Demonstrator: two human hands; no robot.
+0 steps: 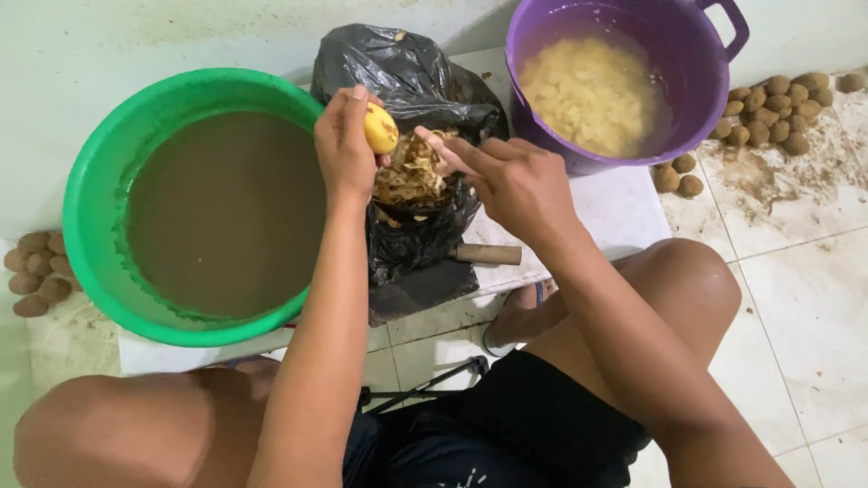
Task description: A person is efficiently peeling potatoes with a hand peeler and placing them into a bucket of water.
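My left hand (345, 145) grips a peeled yellow potato (381, 127) over the open black plastic bag (416, 81), which holds a heap of brown peelings (411, 176). My right hand (506, 176) reaches in from the right, fingers closed around a peeler (432, 143) whose tip points at the potato; most of the tool is hidden by the fingers. Both hands hover above the bag's mouth.
A green basin (95, 190) of muddy brown water stands at left. A purple bucket (624, 136) with peeled potatoes in water stands at back right. Unpeeled potatoes lie at far right (778, 113) and far left (36, 271). A wooden handle (488, 254) lies beside the bag.
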